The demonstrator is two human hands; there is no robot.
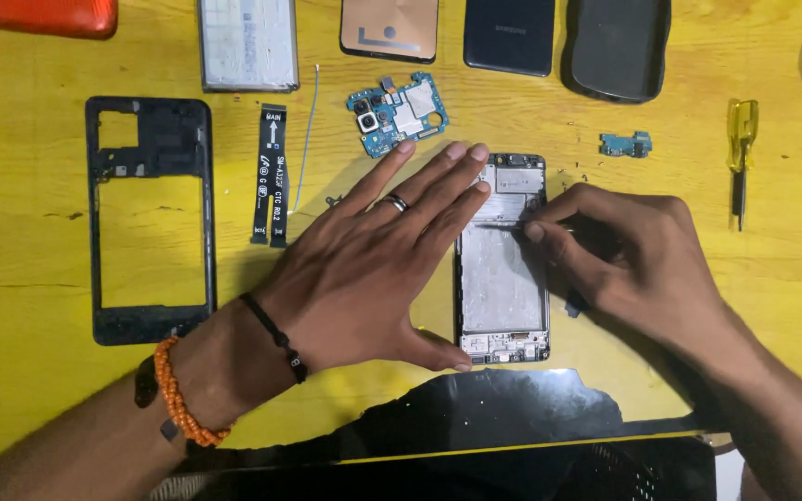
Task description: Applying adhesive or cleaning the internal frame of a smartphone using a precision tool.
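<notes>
Left hand (364,264) flat, fingers spread, pressing phone chassis (501,278) at centre, right hand (628,255) at 3 o'clock, fingers pinched on thin tool (503,224), circuit board (397,113) at 12, frame (148,218) at 9 o'clock

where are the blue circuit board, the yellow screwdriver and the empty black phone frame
blue circuit board (399,113), head view, on its middle
yellow screwdriver (743,125), head view, on its yellow handle
empty black phone frame (208,223), head view, on its right side rail
</notes>
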